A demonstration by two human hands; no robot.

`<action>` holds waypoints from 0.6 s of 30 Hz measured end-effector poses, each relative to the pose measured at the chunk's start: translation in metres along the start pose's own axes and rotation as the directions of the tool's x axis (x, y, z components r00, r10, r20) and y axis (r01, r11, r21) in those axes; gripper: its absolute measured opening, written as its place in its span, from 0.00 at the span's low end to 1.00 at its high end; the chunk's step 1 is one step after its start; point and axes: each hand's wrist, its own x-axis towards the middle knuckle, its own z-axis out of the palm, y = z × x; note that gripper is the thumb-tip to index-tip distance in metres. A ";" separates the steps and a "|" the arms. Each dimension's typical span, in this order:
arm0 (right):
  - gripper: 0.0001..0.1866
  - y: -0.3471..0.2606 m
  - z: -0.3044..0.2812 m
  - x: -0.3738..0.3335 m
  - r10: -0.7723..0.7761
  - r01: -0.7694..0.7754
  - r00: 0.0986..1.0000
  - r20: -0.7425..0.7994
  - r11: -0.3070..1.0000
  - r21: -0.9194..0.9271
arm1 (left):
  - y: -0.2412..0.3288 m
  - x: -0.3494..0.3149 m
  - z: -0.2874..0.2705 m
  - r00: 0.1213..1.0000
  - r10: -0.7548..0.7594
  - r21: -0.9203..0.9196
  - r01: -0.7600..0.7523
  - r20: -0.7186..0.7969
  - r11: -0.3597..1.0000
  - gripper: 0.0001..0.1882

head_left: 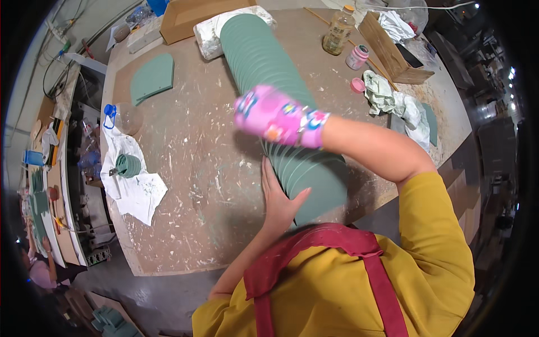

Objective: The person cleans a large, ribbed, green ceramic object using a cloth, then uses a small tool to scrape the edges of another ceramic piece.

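A long row of green discs (264, 62) lies stacked on edge along the scuffed wooden table (191, 168), like a ribbed tube. My left hand (279, 199), bare, presses flat against the left side of the nearest disc, thumb across its face. My right hand (278, 117) wears a pink patterned glove and hovers over the middle of the row, slightly blurred. Whether it grips a disc is hidden.
A green quarter-shaped piece (151, 77) lies at the far left. White paper with a green roll (128, 165) sits at the left edge. A glass bottle (338, 31), a pink jar (357, 57), rags (393, 101), a cardboard box (191, 16) and a wooden tray (393, 48) stand beyond.
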 end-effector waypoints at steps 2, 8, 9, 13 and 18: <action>0.11 0.025 -0.004 -0.030 0.157 -0.138 0.968 -0.196 0.984 0.110 | 0.001 0.000 0.002 1.000 -0.010 -0.009 0.010 0.013 1.000 0.60; 0.16 0.037 0.015 -0.104 0.751 -0.529 0.607 -0.261 0.627 0.572 | 0.002 0.003 0.003 1.000 0.018 0.016 -0.018 0.008 1.000 0.60; 0.17 0.036 0.018 -0.112 0.787 -0.583 0.570 -0.238 0.591 0.558 | 0.002 0.003 0.003 1.000 0.019 -0.004 -0.019 0.007 1.000 0.60; 0.20 0.035 0.011 -0.113 0.840 -0.600 0.502 -0.206 0.509 0.617 | -0.004 0.001 0.005 1.000 0.020 -0.036 -0.020 -0.001 0.999 0.60; 0.18 0.024 0.037 -0.125 0.850 -0.631 0.463 -0.253 0.516 0.580 | -0.002 0.002 0.003 1.000 -0.010 -0.046 0.011 0.018 0.999 0.60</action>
